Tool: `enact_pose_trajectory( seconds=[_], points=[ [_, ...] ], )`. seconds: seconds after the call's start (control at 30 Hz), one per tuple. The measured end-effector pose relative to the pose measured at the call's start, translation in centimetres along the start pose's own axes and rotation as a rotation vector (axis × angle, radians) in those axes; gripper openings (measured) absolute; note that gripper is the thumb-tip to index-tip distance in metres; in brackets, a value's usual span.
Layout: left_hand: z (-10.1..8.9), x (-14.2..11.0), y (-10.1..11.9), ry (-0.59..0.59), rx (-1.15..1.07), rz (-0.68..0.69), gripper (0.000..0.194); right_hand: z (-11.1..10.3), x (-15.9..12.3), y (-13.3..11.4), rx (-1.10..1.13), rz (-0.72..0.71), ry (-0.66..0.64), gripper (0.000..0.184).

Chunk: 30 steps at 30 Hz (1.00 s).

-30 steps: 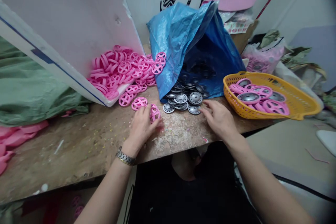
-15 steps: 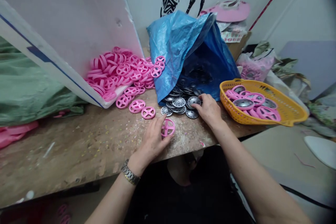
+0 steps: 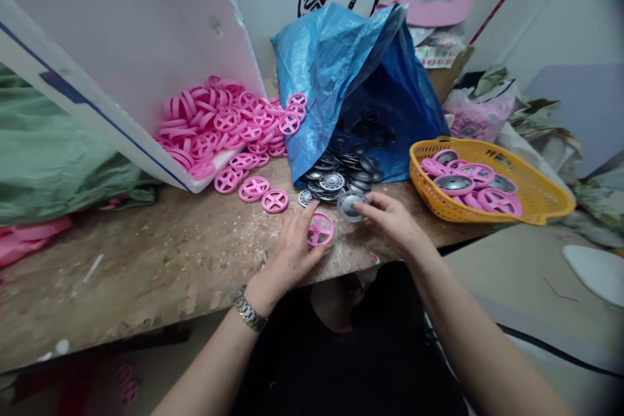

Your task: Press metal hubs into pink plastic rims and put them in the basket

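Note:
A pink four-spoked wheel (image 3: 320, 229) is held near the table's front edge by my left hand (image 3: 291, 248), its thumb and fingers around the rim. My right hand (image 3: 392, 221) pinches a silver hubcap-like disc (image 3: 351, 207) by its edge, just right of the pink wheel. Behind both hands, more silver and dark discs (image 3: 333, 182) spill from the mouth of a blue plastic bag (image 3: 312, 71). Several loose pink wheels (image 3: 275, 201) lie on the table to the left of the discs.
A white foam box (image 3: 195, 26) lies tipped at left with a heap of pink wheels (image 3: 227, 118) at its opening. On the right stands a yellow basket (image 3: 541, 201) of pink wheels with silver discs. Green cloth (image 3: 58, 156) covers the far left of the worktable (image 3: 160, 266).
My right hand has drawn a silver disc off the pile toward me, near the pink wheel. My left hand has shifted slightly right with the pink wheel.

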<state>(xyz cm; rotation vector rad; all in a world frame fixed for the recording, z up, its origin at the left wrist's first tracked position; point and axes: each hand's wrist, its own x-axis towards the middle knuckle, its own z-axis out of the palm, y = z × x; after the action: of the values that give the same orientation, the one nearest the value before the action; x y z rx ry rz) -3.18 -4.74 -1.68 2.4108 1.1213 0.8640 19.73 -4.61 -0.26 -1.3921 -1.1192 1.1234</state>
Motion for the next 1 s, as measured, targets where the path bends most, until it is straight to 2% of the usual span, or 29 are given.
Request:
enact_pose_trajectory(
  seconds=[0.1,0.17,0.27,0.37,0.43,0.5,0.63,0.77,1.0],
  points=[
    [0.3,0.2,0.6,-0.016,-0.046,-0.011,0.07,1.4,-1.4,0.1,0.115,0.056,-0.081,0.04],
    [0.4,0.4,1.0,-0.019,-0.166,-0.071,0.071,1.8,-2.0,0.3,0.172,0.058,-0.089,0.038],
    [0.3,0.7,1.7,-0.027,-0.574,-0.328,0.073,1.9,-2.6,0.4,0.274,0.068,-0.085,0.036],
    [-0.2,1.1,2.6,-0.076,-1.081,-0.616,0.061,1.8,-3.1,0.3,0.266,0.04,-0.074,0.032],
    [-0.6,1.2,3.0,-0.126,-1.311,-0.691,0.053,1.9,-3.3,0.2,0.183,-0.01,-0.056,0.028],
    [-0.8,1.1,3.3,-0.19,-1.446,-0.692,0.051,2.1,-3.6,0.1,0.11,-0.068,-0.042,0.024],
    [-0.5,0.9,3.4,-0.285,-1.569,-0.684,0.049,2.5,-4.1,0.0,0.087,-0.14,-0.069,0.022],
    [0.1,0.8,3.3,-0.269,-1.595,-0.691,0.05,2.7,-4.7,0.1,0.059,-0.151,-0.134,0.031],
    [0.7,0.5,3.5,-0.247,-1.471,-0.711,0.049,3.1,-5.2,0.7,0.17,-0.049,-0.151,0.025]
  ],
)
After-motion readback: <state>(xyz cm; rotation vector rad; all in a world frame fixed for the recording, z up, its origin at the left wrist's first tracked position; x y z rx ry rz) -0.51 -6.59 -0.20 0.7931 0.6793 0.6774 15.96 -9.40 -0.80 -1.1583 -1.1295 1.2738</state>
